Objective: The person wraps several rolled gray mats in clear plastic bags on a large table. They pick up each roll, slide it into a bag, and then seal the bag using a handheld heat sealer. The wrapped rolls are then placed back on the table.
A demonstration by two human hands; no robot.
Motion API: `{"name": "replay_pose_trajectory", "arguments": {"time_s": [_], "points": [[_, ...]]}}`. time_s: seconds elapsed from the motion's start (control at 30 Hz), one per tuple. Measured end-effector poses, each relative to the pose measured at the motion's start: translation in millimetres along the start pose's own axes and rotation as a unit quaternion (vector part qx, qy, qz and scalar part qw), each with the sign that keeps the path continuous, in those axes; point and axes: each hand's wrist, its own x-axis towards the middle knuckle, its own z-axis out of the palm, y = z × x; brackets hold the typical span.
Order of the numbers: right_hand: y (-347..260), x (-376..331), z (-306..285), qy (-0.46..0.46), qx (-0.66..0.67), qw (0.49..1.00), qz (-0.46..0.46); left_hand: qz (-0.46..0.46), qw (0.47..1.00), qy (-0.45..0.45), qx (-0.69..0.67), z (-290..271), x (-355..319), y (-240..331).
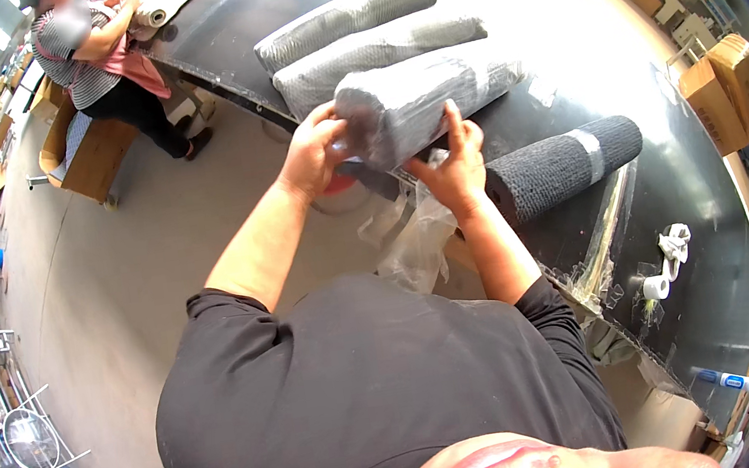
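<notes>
A dark mat roll in clear plastic film (pixel 437 96) lies across the near edge of the black table, tilted a little. My left hand (pixel 315 151) is closed at its left end, fingers bent against the film there. Under its near side my right hand (pixel 456 165) grips it, one finger up along the film and the thumb toward the left. Beyond it lie two more wrapped mat rolls (pixel 378 53) (pixel 345 23), side by side. To the right of my right hand rests an unwrapped dark grey mat roll (pixel 566 167) with a clear band round it.
Loose clear plastic (pixel 413 238) hangs off the edge of the black table (pixel 711 311). White tape rolls (pixel 657 286) and a blue-white tube (pixel 725 378) lie at the right. Another person (pixel 107 70) stands at the far left beside a cardboard box (pixel 86 155). Cartons (pixel 726 93) stand beyond.
</notes>
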Motion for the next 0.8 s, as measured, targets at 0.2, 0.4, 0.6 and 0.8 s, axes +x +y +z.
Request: {"name": "replay_pose_trajectory", "arguments": {"time_s": [0.2, 0.4, 0.6, 0.8], "points": [[-40, 41, -99, 0.184, 0.064, 0.97, -0.146, 0.201, 0.902, -0.182, 0.335, 103, 11, 97], [-56, 45, -147, 0.151, 0.245, 0.942, -0.173, 0.256, 0.826, -0.18, 0.469, 170, 0, 146], [-91, 80, -165, 0.252, 0.141, 0.935, -0.207, 0.596, 0.543, -0.089, 0.585, 180, 33, 147], [-96, 120, -154, 0.225, -0.015, 0.956, -0.187, 0.663, 0.505, -0.002, 0.553, 187, 81, 130]]}}
